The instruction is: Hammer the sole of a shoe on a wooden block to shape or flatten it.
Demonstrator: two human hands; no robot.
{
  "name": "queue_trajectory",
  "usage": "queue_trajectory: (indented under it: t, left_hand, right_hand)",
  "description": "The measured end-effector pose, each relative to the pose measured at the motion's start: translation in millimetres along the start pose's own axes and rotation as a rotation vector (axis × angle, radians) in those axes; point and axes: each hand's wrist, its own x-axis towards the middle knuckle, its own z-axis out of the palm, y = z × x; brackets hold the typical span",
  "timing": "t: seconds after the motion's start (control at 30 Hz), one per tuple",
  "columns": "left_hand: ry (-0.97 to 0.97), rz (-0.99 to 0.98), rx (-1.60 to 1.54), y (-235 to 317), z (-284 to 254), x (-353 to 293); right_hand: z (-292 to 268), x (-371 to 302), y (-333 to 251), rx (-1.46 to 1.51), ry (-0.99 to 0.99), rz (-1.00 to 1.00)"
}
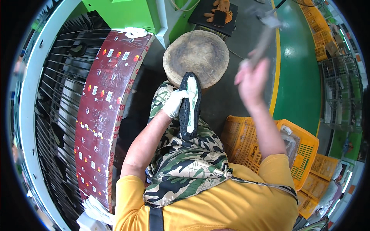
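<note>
My left hand (174,103), in a white glove, is closed round the side of a black shoe (184,115). The shoe's underside faces up, showing a long white strip with green print. Its far end overlaps the near edge of a round wooden block (196,54); the near end hangs over my camouflage apron (185,165). Bare and raised to the right of the block, my right hand (252,82) is wrapped round the handle of a hammer (266,34). Motion blurs both hand and hammer, and the hammer head is up and away from the shoe.
Dark red cartons (102,104) and a black barred rack (61,84) stand on my left. Yellow plastic crates (241,134) sit close by my right elbow. Beyond the block, a dark stand (196,19) bears orange gloves (221,5) and a black phone-like object.
</note>
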Motion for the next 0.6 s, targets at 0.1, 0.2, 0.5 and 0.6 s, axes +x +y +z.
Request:
queue_trajectory:
  t: [0.1, 0.2, 0.5, 0.6]
  left_hand:
    - [-0.012, -0.05, -0.01, -5.3, -13.0, 5.4]
    - [-0.027, -0.041, -0.023, -3.3, -15.6, 1.6]
    - [0.004, -0.04, -0.021, 0.9, -11.5, 3.6]
    - [-0.038, -0.045, -0.077, -8.7, -20.1, 5.6]
  right_hand:
    - [17.6, -42.3, 25.7, -0.352, -0.638, 0.673]
    - [-11.7, 8.5, -10.3, -0.155, -0.381, 0.556]
    - [9.7, -7.5, -8.8, 0.061, -0.031, 0.033]
    - [11.7, -39.2, 9.7, -0.497, -0.629, 0.531]
